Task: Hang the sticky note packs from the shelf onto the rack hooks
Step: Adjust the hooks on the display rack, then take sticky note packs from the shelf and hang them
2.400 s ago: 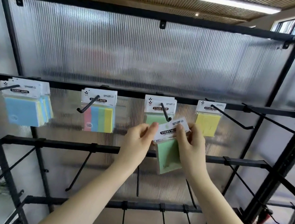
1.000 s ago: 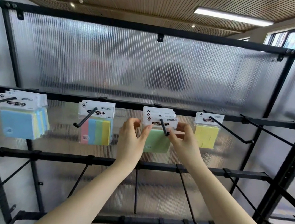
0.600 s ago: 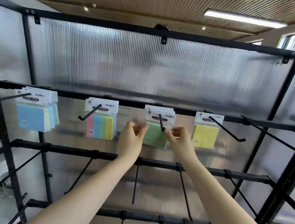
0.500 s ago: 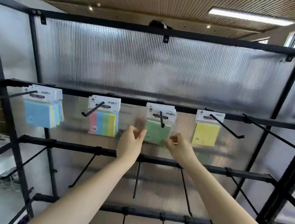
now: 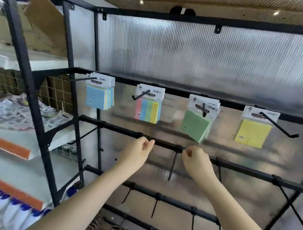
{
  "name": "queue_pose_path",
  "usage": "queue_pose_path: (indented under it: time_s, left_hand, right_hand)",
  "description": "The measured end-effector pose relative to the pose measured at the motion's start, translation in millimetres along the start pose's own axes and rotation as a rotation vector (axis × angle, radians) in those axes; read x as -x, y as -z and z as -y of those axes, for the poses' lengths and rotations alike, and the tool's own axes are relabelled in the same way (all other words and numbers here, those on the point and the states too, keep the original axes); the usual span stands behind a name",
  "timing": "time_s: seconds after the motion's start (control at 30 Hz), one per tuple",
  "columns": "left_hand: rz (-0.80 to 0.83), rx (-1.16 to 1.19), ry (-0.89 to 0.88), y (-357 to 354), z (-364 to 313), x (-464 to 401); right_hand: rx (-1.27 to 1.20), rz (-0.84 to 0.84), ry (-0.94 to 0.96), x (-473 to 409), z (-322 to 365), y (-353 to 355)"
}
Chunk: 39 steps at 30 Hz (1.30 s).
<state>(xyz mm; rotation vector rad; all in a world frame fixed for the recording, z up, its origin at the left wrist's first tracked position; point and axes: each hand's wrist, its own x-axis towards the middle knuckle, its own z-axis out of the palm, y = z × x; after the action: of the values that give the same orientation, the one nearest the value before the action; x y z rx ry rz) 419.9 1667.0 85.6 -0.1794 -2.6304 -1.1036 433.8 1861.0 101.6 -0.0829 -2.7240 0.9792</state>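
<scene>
Rack: black metal display rack (image 5: 197,95) with a ribbed translucent back panel (image 5: 211,55) and rows of black hooks on its crossbars.
Top row, first hook from the left: several packs with white header cards, light blue sticky note pack (image 5: 96,96) in front, yellow and blue edges showing behind it.
Second hook: striped pack of pink, blue, green and yellow notes (image 5: 148,109), hanging straight.
Third hook: green sticky note pack (image 5: 195,127), hanging on the black hook (image 5: 203,109) in front of other white header cards, tilted with its lower corner swung to the right.
Fourth hook: yellow sticky note pack (image 5: 252,133), pushed back near the panel on a long hook.
Left hand (image 5: 137,152): raised before the second crossbar, below the striped pack, fingers loosely curled, thumb near the fingertips, holding nothing.
Right hand (image 5: 196,159): raised before the same crossbar, below the green pack and apart from it, fingers loosely curled, holding nothing.
Left side: white shelf unit (image 5: 38,62) with blurred packaged goods, brown cardboard (image 5: 42,19) on top.
Blur: the left part of the view is smeared.
</scene>
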Motion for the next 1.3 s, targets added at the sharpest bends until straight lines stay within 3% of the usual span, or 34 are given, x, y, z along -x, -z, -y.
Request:
queue_pose_path:
  time_s: [0.37,0.83,1.3]
  left_hand:
    - [-0.071,0.023,0.049,83,78,32]
    - [-0.068,0.057,0.255,242,255,59]
    - [-0.141,0.015,0.428,311,393,55]
  right_hand:
    - [-0.031,0.117,0.185,27,99,-70]
    - [-0.102,0.277,0.46,71,298,-247]
    - [-0.057,0.498,0.427,49,386,-408]
